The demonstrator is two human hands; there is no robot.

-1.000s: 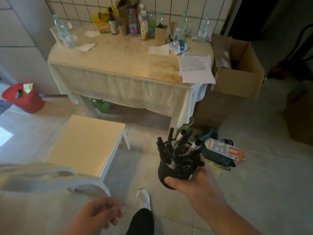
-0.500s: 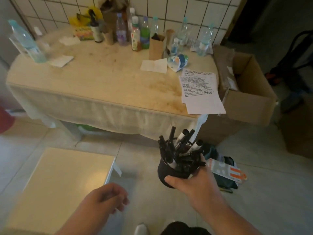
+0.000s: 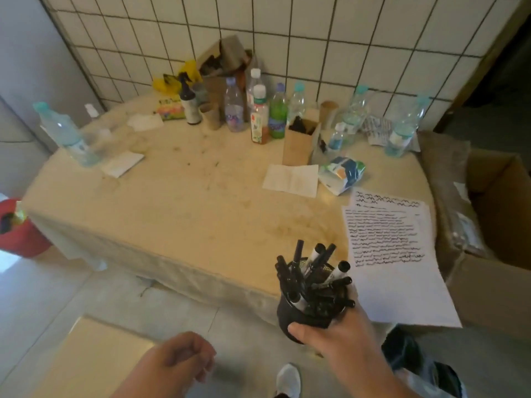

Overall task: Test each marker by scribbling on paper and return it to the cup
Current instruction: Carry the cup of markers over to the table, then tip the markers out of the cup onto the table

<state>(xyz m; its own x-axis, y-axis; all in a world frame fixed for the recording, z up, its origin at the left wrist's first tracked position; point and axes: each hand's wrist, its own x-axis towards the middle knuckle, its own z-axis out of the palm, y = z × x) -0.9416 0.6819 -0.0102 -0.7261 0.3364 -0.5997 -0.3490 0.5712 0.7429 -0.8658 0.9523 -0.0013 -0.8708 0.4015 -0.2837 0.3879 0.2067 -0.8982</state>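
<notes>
We have stepped up to the cloth-covered beige table (image 3: 186, 214), our right hand (image 3: 342, 337) gripping the black cup of black markers (image 3: 311, 300) at its near edge beside the scribbled white paper sheet (image 3: 402, 285), left hand (image 3: 178, 360) loosely curled and empty, so testing can begin.

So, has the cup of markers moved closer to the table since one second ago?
Yes. The cup of markers in the right hand now overlaps the table edge beside the scribbled paper.

Cloth-covered table (image 3: 186, 214), scribbled paper (image 3: 393, 254) at right edge, bottles (image 3: 234, 106) along back
</notes>
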